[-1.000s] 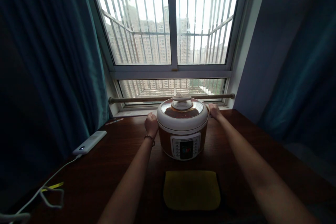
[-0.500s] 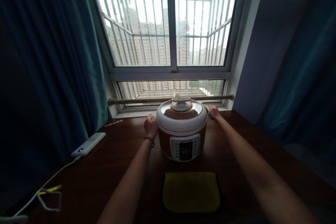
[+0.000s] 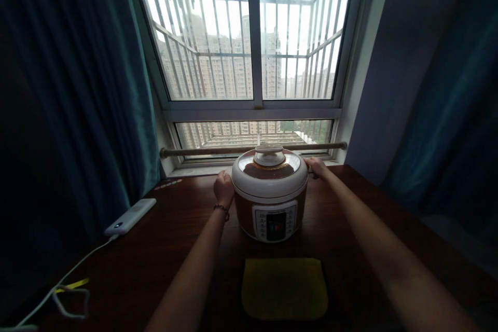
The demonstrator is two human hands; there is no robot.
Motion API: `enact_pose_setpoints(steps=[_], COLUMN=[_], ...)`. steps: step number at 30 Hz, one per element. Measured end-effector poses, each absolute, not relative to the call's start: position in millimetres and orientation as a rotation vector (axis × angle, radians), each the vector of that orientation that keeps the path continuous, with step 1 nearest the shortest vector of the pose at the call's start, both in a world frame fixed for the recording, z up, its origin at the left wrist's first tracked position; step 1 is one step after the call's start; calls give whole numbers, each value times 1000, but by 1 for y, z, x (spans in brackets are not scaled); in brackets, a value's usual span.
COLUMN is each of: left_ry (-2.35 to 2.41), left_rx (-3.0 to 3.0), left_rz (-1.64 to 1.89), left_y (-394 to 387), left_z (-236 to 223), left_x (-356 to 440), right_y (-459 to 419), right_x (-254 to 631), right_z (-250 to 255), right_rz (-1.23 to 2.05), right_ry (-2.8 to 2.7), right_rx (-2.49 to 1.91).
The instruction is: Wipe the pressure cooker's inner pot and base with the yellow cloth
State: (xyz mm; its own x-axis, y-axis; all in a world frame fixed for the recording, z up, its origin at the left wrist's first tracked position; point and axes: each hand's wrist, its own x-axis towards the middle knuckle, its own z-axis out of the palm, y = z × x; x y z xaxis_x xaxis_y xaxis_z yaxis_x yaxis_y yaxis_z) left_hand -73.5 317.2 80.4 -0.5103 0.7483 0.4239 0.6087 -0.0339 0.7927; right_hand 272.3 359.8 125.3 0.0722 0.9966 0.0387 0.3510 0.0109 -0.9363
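A round electric cooker (image 3: pixel 270 194) with a white lid, a knob on top and a button panel on its front stands on the dark wooden table (image 3: pixel 163 238), near the window. My left hand (image 3: pixel 223 188) is closed against the cooker's left side, a bracelet on its wrist. My right hand (image 3: pixel 317 167) is closed on the cooker's right side, at the level of the lid's rim. What the fingers grip there is hidden behind the pot. A yellow cloth (image 3: pixel 285 288) lies flat on the table in front of the cooker, between my forearms.
A white power bank (image 3: pixel 130 216) with a lit dot lies at the table's left, a white cable (image 3: pixel 66 275) running from it toward the near left corner. A wooden rod (image 3: pixel 202 151) spans the window sill behind the cooker. Dark teal curtains hang on both sides.
The view has shifted slightly, so the cooker and cloth sit a little lower in the picture. Both hands stay on the cooker's sides.
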Motion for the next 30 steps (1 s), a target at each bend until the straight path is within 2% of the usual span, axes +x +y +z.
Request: enact_pose_setpoints(steps=[12,21,30], left_ry=[2097,2114,2081], left_rx=[1481,1524,1753], left_rz=[1585,1534,1365], left_y=[317,313,291], left_z=[79,84,120], left_x=[-74,-72,-74], right_y=[354,357,368], right_x=[294,292,282], right_z=[119,110,89], right_rz=[1229,1279,1315], right_ry=[-1340,-1217,-993], right_rx=[-1240,-1121,-875])
